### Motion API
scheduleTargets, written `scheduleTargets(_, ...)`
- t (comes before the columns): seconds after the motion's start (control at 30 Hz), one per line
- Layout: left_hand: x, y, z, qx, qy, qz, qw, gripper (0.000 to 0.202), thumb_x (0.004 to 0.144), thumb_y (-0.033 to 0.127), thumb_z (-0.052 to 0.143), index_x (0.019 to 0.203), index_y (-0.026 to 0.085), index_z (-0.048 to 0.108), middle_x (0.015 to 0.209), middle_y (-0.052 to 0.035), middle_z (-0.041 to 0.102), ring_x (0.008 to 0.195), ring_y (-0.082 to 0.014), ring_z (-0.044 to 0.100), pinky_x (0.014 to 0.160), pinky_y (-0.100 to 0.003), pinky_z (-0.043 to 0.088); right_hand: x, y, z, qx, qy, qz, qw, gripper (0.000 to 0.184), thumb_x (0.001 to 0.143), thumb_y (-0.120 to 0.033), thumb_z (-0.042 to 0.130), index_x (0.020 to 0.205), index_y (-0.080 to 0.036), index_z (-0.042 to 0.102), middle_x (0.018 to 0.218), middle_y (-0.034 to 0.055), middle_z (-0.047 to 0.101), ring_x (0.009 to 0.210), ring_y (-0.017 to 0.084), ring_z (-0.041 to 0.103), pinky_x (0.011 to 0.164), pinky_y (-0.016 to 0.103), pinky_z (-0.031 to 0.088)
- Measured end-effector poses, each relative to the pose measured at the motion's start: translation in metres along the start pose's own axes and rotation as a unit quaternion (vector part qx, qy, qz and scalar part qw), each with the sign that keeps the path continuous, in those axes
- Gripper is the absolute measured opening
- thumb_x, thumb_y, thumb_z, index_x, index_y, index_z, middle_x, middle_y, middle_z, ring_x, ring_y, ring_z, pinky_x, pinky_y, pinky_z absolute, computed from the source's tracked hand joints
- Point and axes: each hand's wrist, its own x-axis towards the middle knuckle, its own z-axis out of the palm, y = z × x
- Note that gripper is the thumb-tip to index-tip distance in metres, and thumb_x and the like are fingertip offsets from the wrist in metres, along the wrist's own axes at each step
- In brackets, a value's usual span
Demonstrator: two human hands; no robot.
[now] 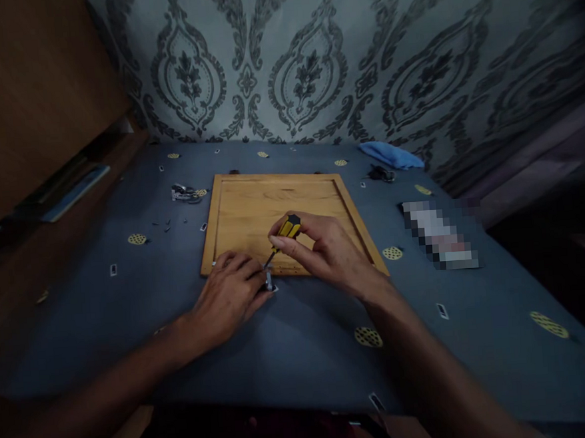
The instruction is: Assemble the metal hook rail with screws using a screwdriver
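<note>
A framed wooden panel (281, 203), like a cabinet door, lies flat on the patterned blue cloth. My right hand (327, 246) grips a screwdriver (289, 227) by its yellow-and-black handle. The shaft slants down to the left, its tip at a small metal hinge (269, 280) on the panel's near edge. My left hand (234, 286) rests over that edge, with fingers and thumb closed about the hinge. Part of the hinge is hidden by the fingers, and any screw under the tip is too small to make out.
Another metal hinge (185, 193) lies left of the panel, near several small screws (167, 222). At the back right are a blue cloth (391, 155) and a dark object (381, 173). A blurred-out flat item (438, 235) lies right. Wooden furniture (38, 96) borders the left.
</note>
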Motion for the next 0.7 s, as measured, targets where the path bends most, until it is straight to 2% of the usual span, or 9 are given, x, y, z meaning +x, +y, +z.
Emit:
scheduleTargets(0.17,-0.0002,-0.0006,0.0002,-0.003,-0.004,0.002,1.000,0.016,0.100,0.031,0.070,0.102,0.017,0.076,0.103,-0.0057,0.077,0.103,-0.0252,0.066,0.095,-0.043,0.048,-0.0003,-0.0010,0.0003,0.011,-0.008,-0.009,1.000,0.036,0.104,-0.051,0.056,0.092,-0.019,0.067,0.082,0.0034,0.069,0.076,0.018,0.064,0.070,0.030,0.045)
scheduleTargets(0.4,-0.0001,-0.0003,0.0000,-0.006,0.005,0.006,1.000,0.014,0.099,0.029,0.071,0.101,0.016,0.075,0.104,-0.0059,0.077,0.102,-0.0252,0.067,0.094,-0.042,0.048,-0.0024,-0.0045,0.0011,0.035,0.101,0.030,0.994,0.042,0.101,-0.059,0.058,0.085,-0.020,0.064,0.074,0.0015,0.064,0.068,0.016,0.060,0.063,0.030,0.045)
scheduleTargets(0.7,-0.0002,-0.0008,0.0000,-0.009,-0.006,0.000,1.000,0.015,0.100,0.030,0.069,0.103,0.016,0.075,0.103,-0.0066,0.076,0.103,-0.0256,0.066,0.095,-0.043,0.047,-0.0018,-0.0039,0.0041,0.001,0.076,0.029,0.997,0.050,0.100,-0.064,0.057,0.079,-0.020,0.062,0.068,0.0010,0.062,0.064,0.016,0.058,0.062,0.030,0.042)
